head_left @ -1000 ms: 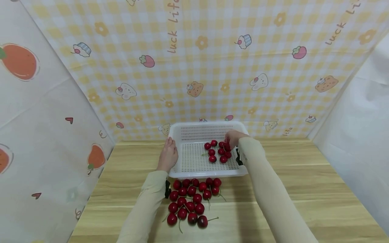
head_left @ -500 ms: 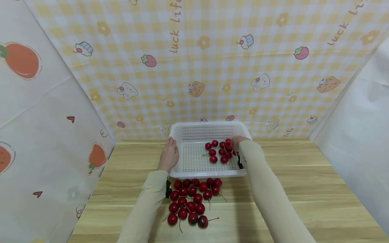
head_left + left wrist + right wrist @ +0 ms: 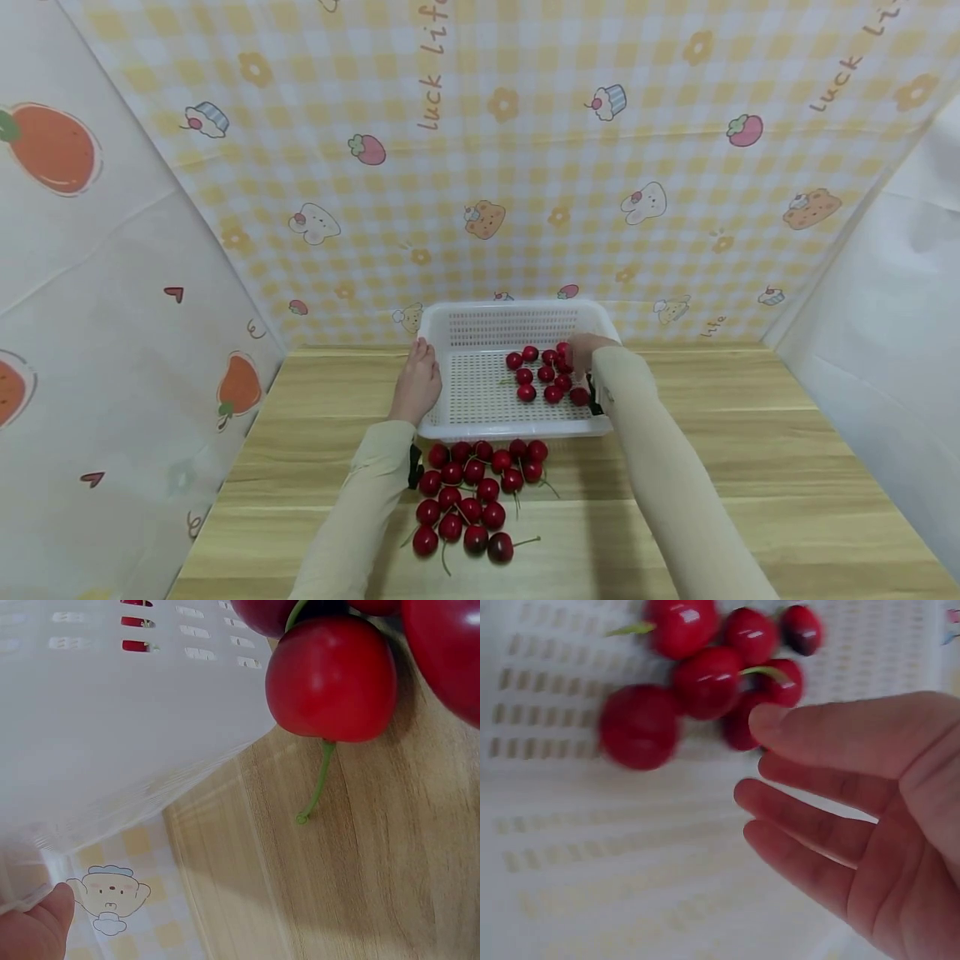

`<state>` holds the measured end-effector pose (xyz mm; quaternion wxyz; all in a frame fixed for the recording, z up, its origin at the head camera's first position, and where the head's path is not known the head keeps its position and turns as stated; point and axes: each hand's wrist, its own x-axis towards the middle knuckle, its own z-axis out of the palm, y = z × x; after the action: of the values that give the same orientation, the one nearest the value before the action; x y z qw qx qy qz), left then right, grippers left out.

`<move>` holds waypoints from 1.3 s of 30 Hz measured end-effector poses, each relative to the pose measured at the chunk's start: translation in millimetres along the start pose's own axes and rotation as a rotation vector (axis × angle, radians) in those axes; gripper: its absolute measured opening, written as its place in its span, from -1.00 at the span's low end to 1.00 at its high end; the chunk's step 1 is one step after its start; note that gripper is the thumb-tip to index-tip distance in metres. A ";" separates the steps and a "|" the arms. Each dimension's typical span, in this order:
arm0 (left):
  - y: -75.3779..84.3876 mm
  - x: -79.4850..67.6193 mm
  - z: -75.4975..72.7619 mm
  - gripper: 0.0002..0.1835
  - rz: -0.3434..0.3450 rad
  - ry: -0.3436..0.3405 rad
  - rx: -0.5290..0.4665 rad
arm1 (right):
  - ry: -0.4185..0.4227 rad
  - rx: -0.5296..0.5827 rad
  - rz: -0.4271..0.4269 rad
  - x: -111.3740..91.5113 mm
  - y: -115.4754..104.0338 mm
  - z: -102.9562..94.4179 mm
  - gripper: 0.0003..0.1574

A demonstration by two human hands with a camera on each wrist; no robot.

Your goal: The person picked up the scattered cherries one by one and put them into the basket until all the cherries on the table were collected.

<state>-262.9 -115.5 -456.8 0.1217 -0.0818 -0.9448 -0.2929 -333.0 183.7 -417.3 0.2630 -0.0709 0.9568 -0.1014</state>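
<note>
- Here's the right hand (image 3: 590, 354), down inside the white basket (image 3: 517, 431) at its back right, right in among the cherries (image 3: 527, 392).
- The right wrist view has the fingers (image 3: 810, 817) relaxed and slightly fanned, the thumb (image 3: 832, 739) just above the index finger with a narrow gap between; one cherry shows right by the thumb tip (touching or merely behind it, I cannot tell).
- Those cherries sit on the slotted floor, bunched in the basket's right half, a few with green stems; a dark cherry (image 3: 580, 397) lies at the front right, just beside the wrist.
- Over on the other side, the left hand (image 3: 417, 387) rests on the basket's left rim, its fingers pointing forward; whether they curl under the edge I cannot tell.
- In front of the basket, loose cherries (image 3: 488, 490) spread across the wooden tabletop (image 3: 750, 467) near the left forearm, stems going every which way.
- One stemmed cherry (image 3: 331, 679) looms large in the left wrist view, near the basket's outer wall.
- Behind it all hangs a yellow checked cloth (image 3: 525, 167) with flowers and cupcakes; cream sleeves (image 3: 356, 500) cover both arms.
</note>
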 end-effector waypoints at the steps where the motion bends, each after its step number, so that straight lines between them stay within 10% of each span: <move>1: 0.1 0.2 0.0 -0.58 0.001 0.003 -0.001 | -0.003 0.026 -0.020 -1.9 -2.6 -3.6 -0.67; 11: 1.2 -0.1 -1.5 -0.58 0.000 -0.001 0.006 | 0.201 0.022 -0.474 -56.6 -36.5 -19.2 -0.62; 21: 2.0 -0.2 -2.1 -0.56 -0.019 -0.026 0.012 | 0.442 -0.017 -0.837 -150.8 -65.8 32.4 -0.61; 32: 0.2 -0.4 -1.4 -0.57 -0.017 -0.024 0.008 | 0.247 0.005 -0.905 -164.1 -84.5 129.7 -0.65; 39: 1.7 -0.2 -0.8 -0.57 -0.020 -0.021 0.011 | 0.267 -0.113 -0.872 -161.1 -86.6 168.5 -0.57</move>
<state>-262.2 -114.5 -455.4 0.1094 -0.0748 -0.9484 -0.2880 -101.4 103.8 -460.2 0.0659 -0.4674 0.8672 -0.1586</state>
